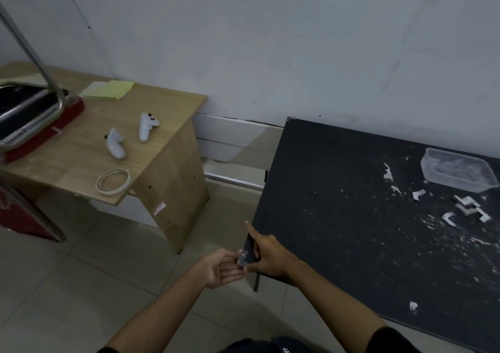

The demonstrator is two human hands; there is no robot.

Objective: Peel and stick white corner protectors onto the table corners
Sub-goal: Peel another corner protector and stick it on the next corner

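The black table (351, 204) fills the right side, its top speckled with white scraps. At its near left corner sits a pale corner protector (244, 258). My right hand (266, 255) presses on that corner, index finger stretched along the table's left edge. My left hand (223, 267) is cupped palm-up just left of the corner, its fingertips touching the protector from below. Several loose white corner protectors (466, 209) lie on the table top at the far right.
A clear plastic container (457, 170) stands at the black table's back right. To the left is a wooden desk (151, 141) with two white controllers (147, 126), a tape roll (113, 181), yellow paper and a red-based appliance. Tiled floor lies between.
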